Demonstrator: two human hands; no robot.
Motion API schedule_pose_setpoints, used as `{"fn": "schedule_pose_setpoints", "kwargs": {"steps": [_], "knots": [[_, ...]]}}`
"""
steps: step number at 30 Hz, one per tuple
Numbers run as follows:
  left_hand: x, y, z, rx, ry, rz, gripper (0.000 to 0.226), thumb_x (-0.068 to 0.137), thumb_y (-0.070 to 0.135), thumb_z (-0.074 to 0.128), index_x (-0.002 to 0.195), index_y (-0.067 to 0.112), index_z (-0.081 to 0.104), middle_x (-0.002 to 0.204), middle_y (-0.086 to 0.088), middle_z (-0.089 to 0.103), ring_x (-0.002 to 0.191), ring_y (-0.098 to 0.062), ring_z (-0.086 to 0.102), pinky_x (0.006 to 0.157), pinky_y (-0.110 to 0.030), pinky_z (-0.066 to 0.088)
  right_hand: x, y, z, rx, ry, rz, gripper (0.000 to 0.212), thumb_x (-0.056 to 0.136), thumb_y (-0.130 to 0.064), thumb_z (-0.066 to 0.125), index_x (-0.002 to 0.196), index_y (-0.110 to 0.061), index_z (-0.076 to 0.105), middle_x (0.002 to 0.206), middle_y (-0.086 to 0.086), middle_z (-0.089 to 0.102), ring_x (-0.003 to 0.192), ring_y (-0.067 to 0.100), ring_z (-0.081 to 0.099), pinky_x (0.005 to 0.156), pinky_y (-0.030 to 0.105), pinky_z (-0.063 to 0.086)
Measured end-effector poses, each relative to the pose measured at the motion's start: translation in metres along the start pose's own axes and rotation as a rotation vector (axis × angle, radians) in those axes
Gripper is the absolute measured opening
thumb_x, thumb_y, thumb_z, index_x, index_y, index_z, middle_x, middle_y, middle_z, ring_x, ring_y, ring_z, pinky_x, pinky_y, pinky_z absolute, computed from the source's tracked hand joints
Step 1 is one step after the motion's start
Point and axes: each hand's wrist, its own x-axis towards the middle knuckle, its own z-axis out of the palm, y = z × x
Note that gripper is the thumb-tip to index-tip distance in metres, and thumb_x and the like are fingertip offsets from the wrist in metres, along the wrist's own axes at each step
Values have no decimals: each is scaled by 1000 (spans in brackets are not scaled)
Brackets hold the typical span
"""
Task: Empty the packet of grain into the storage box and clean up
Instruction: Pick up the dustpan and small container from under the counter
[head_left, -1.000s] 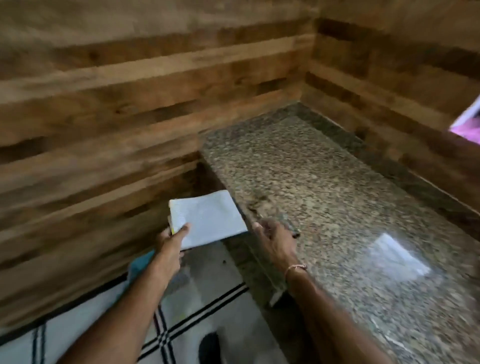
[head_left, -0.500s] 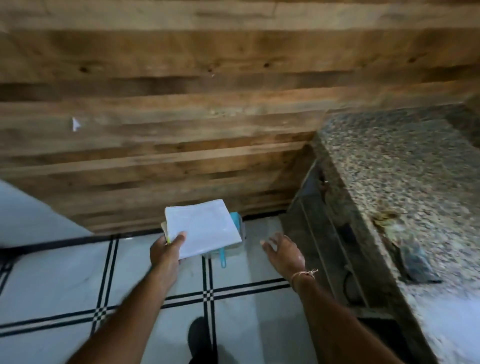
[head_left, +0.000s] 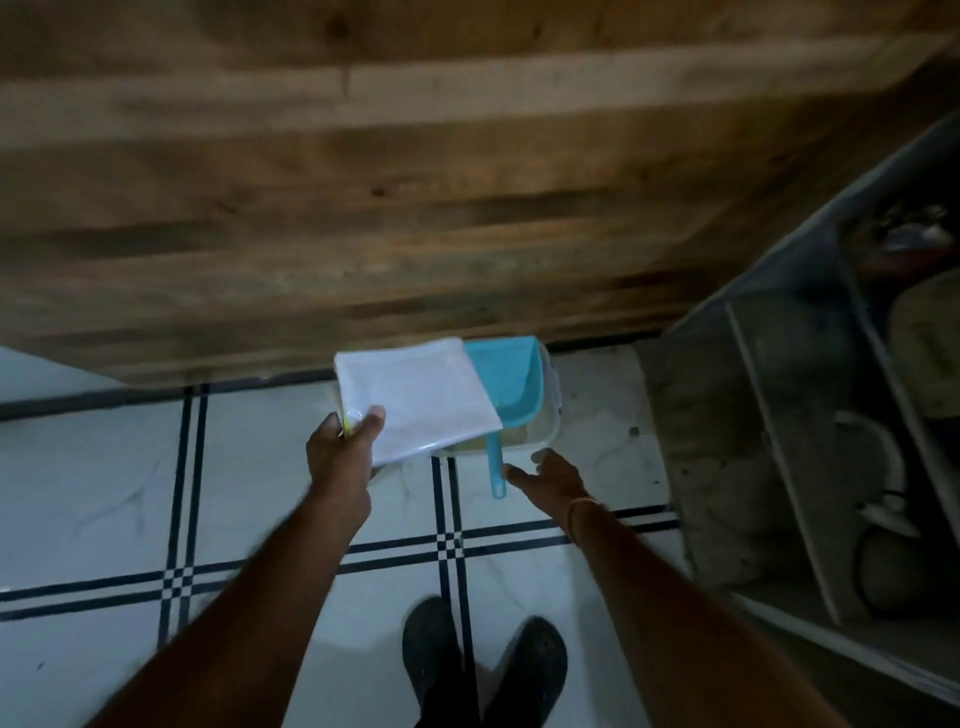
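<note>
1. The packet (head_left: 421, 400) sat at the centre of the frame. It was a flat, pale, slightly see-through rectangle with a yellowish strip at its lower-left corner, and it looked thin and limp
2. The left hand (head_left: 340, 449) pinched that lower-left corner with the thumb on top, holding the packet above the tiled floor (head_left: 104, 493) and over the left part of the storage box (head_left: 551, 410)
3. The storage box was clear-walled with a blue clip on its right side. It stood on the floor against the wooden wall (head_left: 415, 182), just right of centre, with tan contents showing near its lower edge
4. A blue scoop (head_left: 511, 379) lay in the box, its handle poking out past the lower rim
5. The right hand (head_left: 553, 475) hovered with fingers spread and relaxed, grasping nothing — just below the box's lower-right corner and beside the scoop handle
6. Dark shoes (head_left: 431, 654) showed at bottom centre, and grey shelving (head_left: 769, 415) filled the right edge
</note>
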Motion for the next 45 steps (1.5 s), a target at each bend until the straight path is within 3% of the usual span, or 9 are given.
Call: {"fn": "schedule_pose_setpoints", "kwargs": {"steps": [6,11,14,19,24,29,33,38,45], "knots": [[86,-84,31,-65,-22,-54,19,93,20,73,111,16,68,100,-2,72,89,-17,69,63,-26,62,122,29,82,334,-88,162,87,88,-46,73,150,1,33,147,18,47,132,33,50,101,36,42],[118,-124,35,-112,3,-106,28,94,21,72,120,19,65,108,-2,70,96,-18,68,74,-33,60,171,44,123,556,-40,90,31,92,-34,71,104,-7,61,94,13,67,79,19,60,72,32,53],[116,-128,31,-149,50,-125,26,94,20,72,118,19,65,105,0,70,91,-15,68,70,-31,60,152,52,113,702,71,16,12,98,-24,63,90,-16,58,74,1,55,65,14,53,59,25,48],[103,-111,41,-175,165,-119,10,92,14,74,92,17,65,90,2,67,82,-17,66,62,-29,62,92,95,70,824,333,-99,26,100,-26,60,77,-22,50,60,-7,40,51,9,34,46,25,31],[105,-116,98,-94,134,-109,30,85,9,79,78,19,52,87,2,61,88,-27,68,90,-46,58,68,134,32,880,459,-50,22,97,-33,62,85,-16,60,67,2,48,56,13,42,52,28,38],[142,-156,144,72,-12,-173,25,73,26,79,90,18,63,101,-7,70,99,-34,70,90,-54,59,68,161,29,909,472,-37,25,99,-32,60,89,-9,59,63,2,44,52,11,38,49,27,35],[143,-164,162,71,-96,-247,32,90,2,70,118,9,57,109,-13,62,92,-29,63,72,-37,58,66,176,29,938,494,24,23,98,-29,62,81,-13,58,59,1,42,47,9,35,43,23,33],[119,-137,152,144,-96,-270,40,88,-13,63,116,12,48,80,-19,60,57,-21,53,39,-18,44,45,183,29,880,492,116,31,92,-46,66,87,-16,68,62,4,54,55,15,45,53,29,38],[40,-61,137,313,-199,-172,31,92,2,67,120,12,58,101,-16,71,88,-26,70,71,-32,54,-42,129,-14,1011,411,144,23,98,-30,63,84,-11,63,55,2,43,43,10,34,40,22,28]]}}
